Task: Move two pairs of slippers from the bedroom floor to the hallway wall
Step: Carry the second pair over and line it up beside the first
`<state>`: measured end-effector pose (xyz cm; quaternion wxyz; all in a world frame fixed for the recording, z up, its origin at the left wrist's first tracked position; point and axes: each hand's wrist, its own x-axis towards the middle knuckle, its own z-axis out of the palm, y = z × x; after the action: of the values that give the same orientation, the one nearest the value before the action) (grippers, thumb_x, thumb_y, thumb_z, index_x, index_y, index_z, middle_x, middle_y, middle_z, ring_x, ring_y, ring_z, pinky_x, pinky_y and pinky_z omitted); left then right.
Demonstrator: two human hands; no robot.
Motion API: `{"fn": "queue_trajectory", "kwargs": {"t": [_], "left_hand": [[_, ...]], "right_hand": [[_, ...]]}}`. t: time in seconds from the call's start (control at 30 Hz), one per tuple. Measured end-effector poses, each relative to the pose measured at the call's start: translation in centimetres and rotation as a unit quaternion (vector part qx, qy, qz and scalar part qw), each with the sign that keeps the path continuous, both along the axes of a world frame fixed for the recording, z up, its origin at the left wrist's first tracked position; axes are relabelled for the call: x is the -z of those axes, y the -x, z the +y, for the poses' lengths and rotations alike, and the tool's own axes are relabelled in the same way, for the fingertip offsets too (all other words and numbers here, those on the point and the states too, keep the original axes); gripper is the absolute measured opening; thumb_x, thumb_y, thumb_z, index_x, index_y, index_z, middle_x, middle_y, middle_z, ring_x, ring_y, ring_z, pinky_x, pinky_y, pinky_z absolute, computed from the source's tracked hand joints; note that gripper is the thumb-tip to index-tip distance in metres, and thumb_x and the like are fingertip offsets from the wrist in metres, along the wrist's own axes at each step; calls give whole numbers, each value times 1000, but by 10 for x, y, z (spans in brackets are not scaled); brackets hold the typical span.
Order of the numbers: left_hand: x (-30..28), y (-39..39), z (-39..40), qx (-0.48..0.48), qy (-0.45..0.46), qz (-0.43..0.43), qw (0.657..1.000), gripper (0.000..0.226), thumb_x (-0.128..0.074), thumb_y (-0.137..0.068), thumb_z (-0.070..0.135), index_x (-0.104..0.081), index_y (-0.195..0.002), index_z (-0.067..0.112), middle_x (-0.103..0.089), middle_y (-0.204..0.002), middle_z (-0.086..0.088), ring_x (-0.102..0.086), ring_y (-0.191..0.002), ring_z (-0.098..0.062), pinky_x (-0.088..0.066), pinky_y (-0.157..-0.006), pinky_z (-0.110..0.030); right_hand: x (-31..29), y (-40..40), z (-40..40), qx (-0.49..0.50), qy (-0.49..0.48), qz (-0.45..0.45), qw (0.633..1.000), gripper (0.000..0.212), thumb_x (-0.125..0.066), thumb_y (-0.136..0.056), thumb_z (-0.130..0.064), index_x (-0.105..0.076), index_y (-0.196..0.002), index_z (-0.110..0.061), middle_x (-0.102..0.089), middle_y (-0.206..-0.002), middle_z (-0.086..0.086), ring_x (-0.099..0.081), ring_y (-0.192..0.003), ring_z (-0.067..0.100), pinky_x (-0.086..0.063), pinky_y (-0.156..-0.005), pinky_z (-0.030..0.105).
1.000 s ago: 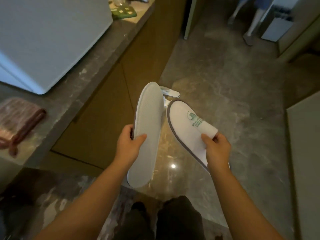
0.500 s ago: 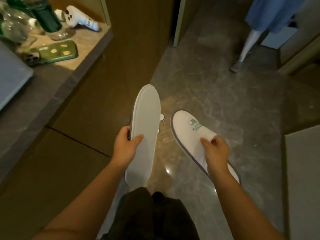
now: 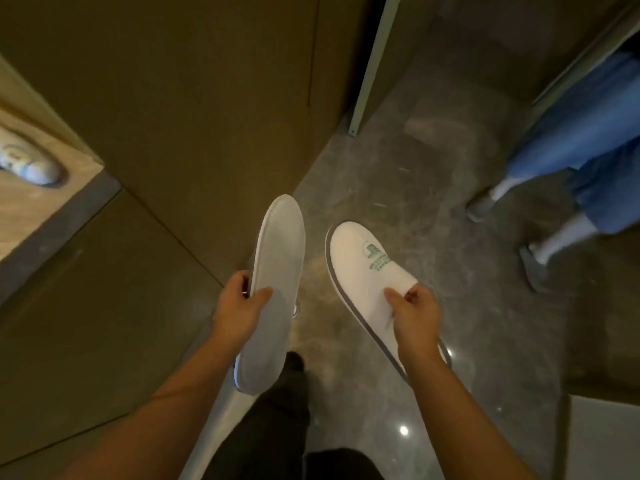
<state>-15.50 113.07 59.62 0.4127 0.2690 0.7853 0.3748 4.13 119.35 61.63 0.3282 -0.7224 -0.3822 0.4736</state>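
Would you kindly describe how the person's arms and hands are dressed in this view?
Both forearms are bare right down to the frame's edge, with no sleeve showing. The left hand and the right hand wear no gloves, and no watch, ring or bracelet is visible. Dark trousers show below.

Light: dim, warm – brownish cast overall
Glare: small bright spots on the polished floor (image 3: 403,430)
Blur: soft throughout – bystander's legs (image 3: 561,233) smeared
Edges: wide-angle bending

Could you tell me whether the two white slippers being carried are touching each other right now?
Apart. In the head view, bare floor shows between the sole-up slipper and the logo slipper along their whole length.
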Motion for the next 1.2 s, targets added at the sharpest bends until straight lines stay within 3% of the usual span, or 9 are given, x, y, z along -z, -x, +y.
{"fn": "queue_trajectory", "kwargs": {"t": [0.13, 0.27, 0.43, 0.57, 0.67, 0.87, 1.0, 1.1, 1.2], "left_hand": [[11, -6, 71, -16, 28, 9, 999, 33, -57, -82, 17, -47, -112, 6, -51, -99, -5, -51, -88, -21, -42, -71, -33], [34, -11, 125, -59, 52, 19, 997, 34, -58, -82, 16, -49, -112, 4, -52, -97, -5, -51, -85, -22, -40, -66, -30], [76, -26, 183, -170, 74, 26, 982, 13, -61, -79, 12, -51, -87, 9, -52, -71, 1, -50, -74, -23, -34, -53, -24], [117, -41, 220, -235, 91, -18, 968, 22, -57, -82, 18, -50, -100, 7, -56, -94, -9, -55, -89, -27, -48, -71, -35], [156, -44, 238, -277, 104, -21, 955, 19, -58, -81, 16, -52, -96, 8, -59, -92, -10, -58, -87, -31, -46, -70, -38], [274, -35, 252, -309, 114, -16, 944, 20, -60, -80, 19, -54, -97, 12, -60, -84, -4, -56, -78, -22, -41, -60, -30], [373, -24, 260, -289, 100, -14, 952, 12, -61, -79, 22, -52, -87, 22, -56, -75, 7, -54, -69, -11, -39, -55, -25], [449, -8, 276, -286, 59, -15, 956, 15, -64, -77, 14, -52, -75, 23, -57, -69, 4, -54, -64, -14, -41, -53, -26], [521, 10, 296, -273, 32, -13, 961, 13, -64, -77, 13, -56, -86, 15, -59, -72, 2, -56, -65, -15, -44, -55, -27]], "right_hand": [[11, -2, 84, -22, 17, 2, 1000, 24, -60, -80, -7, -56, -103, 0, -61, -108, 18, -57, -100, 33, -46, -95, 48], [40, 0, 161, -73, 33, 3, 997, 14, -61, -80, -9, -53, -92, -9, -59, -107, 16, -56, -100, 32, -47, -94, 47], [97, 7, 259, -166, 61, 9, 984, 19, -60, -80, -6, -53, -97, -1, -56, -113, 22, -54, -106, 36, -48, -83, 38], [147, 17, 321, -272, 43, -33, 961, 11, -59, -79, -5, -55, -85, 3, -58, -97, 23, -56, -98, 40, -47, -83, 43], [191, 27, 351, -323, 47, -47, 944, 7, -58, -81, -9, -52, -81, -5, -55, -91, 14, -56, -94, 34, -48, -86, 44], [322, 47, 385, -364, 44, -70, 928, 11, -59, -80, -11, -50, -74, -10, -55, -78, 15, -52, -75, 26, -43, -62, 29], [432, 56, 398, -333, 56, -73, 938, 11, -63, -78, -11, -53, -74, -10, -58, -81, 17, -58, -80, 32, -52, -73, 43], [511, 71, 409, -290, 78, -48, 952, 11, -63, -78, -10, -53, -76, -10, -59, -86, 16, -58, -84, 29, -52, -58, 27], [584, 86, 428, -284, 51, -64, 955, 25, -65, -77, -14, -56, -94, 3, -62, -100, 21, -60, -93, 33, -55, -75, 39]]}}
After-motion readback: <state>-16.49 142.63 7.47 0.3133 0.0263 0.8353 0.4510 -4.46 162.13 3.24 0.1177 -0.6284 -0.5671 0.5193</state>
